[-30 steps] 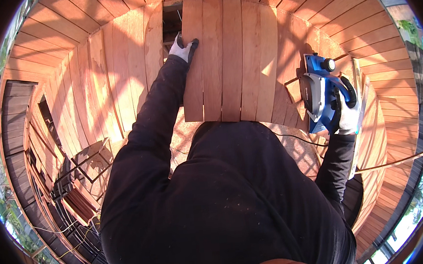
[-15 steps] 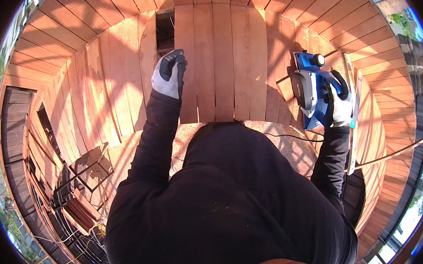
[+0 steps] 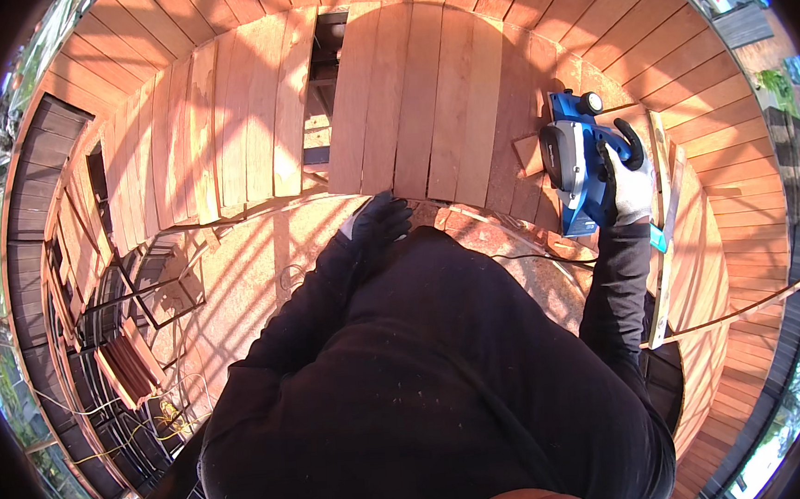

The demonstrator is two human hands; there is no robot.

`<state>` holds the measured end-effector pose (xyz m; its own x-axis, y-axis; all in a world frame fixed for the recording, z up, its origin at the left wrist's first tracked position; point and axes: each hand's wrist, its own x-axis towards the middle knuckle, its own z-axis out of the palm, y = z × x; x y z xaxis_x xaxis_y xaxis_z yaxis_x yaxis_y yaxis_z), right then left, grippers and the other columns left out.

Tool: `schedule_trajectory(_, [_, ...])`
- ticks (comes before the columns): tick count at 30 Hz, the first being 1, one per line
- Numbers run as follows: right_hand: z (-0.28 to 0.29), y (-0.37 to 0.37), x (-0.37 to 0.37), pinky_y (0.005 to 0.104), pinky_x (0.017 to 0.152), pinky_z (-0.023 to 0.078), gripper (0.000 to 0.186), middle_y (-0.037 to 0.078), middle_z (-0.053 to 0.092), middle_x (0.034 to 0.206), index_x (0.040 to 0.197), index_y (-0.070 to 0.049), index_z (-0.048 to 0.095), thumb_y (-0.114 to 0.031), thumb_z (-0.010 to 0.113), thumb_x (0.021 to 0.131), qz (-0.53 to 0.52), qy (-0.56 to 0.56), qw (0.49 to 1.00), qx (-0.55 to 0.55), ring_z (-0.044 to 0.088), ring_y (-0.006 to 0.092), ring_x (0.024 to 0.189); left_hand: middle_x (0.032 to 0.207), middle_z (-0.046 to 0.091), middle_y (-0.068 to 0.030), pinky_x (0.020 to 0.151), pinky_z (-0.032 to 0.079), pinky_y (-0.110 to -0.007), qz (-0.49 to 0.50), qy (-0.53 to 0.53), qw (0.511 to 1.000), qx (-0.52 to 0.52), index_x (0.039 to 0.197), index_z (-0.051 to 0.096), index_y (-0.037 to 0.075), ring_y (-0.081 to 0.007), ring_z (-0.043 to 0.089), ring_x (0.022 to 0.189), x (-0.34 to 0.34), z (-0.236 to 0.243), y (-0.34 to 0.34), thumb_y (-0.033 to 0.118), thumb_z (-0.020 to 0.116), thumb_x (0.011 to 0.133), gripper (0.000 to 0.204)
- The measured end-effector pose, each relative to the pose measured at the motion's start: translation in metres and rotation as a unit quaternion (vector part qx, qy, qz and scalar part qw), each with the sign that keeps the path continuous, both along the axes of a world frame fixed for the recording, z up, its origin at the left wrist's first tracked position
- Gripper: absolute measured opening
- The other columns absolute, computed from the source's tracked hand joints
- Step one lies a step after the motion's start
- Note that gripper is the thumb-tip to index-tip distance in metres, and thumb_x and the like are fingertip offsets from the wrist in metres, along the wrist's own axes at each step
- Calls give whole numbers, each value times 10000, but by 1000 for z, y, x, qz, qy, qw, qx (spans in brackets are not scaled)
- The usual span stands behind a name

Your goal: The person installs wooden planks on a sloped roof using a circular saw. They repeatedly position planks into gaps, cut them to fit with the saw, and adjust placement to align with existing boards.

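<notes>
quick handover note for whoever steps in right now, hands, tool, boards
Left hand: gloved, empty, fingers curled close to the chest, just above the near ends of the loose deck boards.
Right hand: gloved, shut on the handle of the blue electric planer, held out to the right over the decking; its cord trails back toward the body.
Done: a run of loose boards lies side by side on the frame.
Left: an open gap shows between boards up front, with framing visible through it. Whether the planer is running cannot be told.
</notes>
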<state>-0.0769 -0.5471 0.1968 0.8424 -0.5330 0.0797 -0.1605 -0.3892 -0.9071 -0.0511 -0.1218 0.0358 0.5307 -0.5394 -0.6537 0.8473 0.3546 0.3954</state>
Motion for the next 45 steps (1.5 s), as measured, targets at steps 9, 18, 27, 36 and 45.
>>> schedule_trajectory(9, [-20, -22, 4, 339, 913, 495, 527, 117, 660, 1156, 1282, -94, 606, -248, 782, 810, 18, 5, 997, -70, 629, 227, 1029, 1169, 621, -119, 972, 484, -422, 189, -90, 978, 2, 1240, 560, 88, -276, 602, 1099, -14, -5, -35, 239, 628, 962, 324])
schedule_trajectory(18, [-29, -31, 3, 380, 954, 445, 509, 99, 692, 1131, 1259, -150, 625, -339, 753, 804, 12, -3, 991, -136, 596, 283, 1053, 990, 660, -61, 820, 524, -350, 206, -49, 977, 24, 1116, 611, 127, -207, 624, 893, -4, 4, -51, 254, 694, 922, 246])
schedule_trajectory(27, [-31, -32, 3, 381, 944, 450, 502, 94, 692, 1142, 1259, -168, 624, -339, 748, 804, 18, -2, 992, -123, 604, 288, 1031, 890, 633, -9, 780, 520, -312, 234, -4, 972, 33, 1060, 646, 167, -158, 592, 819, 0, 6, -61, 298, 765, 864, 264])
schedule_trajectory(36, [0, -4, -3, 366, 913, 507, 550, 140, 703, 1111, 1304, -125, 577, -282, 749, 806, 15, -8, 988, -153, 665, 278, 1024, 1190, 555, -80, 912, 519, -348, 274, -37, 961, -23, 1380, 504, 184, -238, 581, 1068, -22, 13, -57, 343, 593, 983, 437])
schedule_trajectory(45, [23, 9, -8, 358, 932, 510, 487, 144, 693, 1139, 1287, -145, 607, -207, 742, 823, -27, 58, 985, -160, 665, 278, 1059, 1233, 569, -108, 948, 503, -411, 167, -100, 981, 26, 1298, 537, 160, -260, 588, 1089, -2, 90, -62, 480, 558, 960, 466])
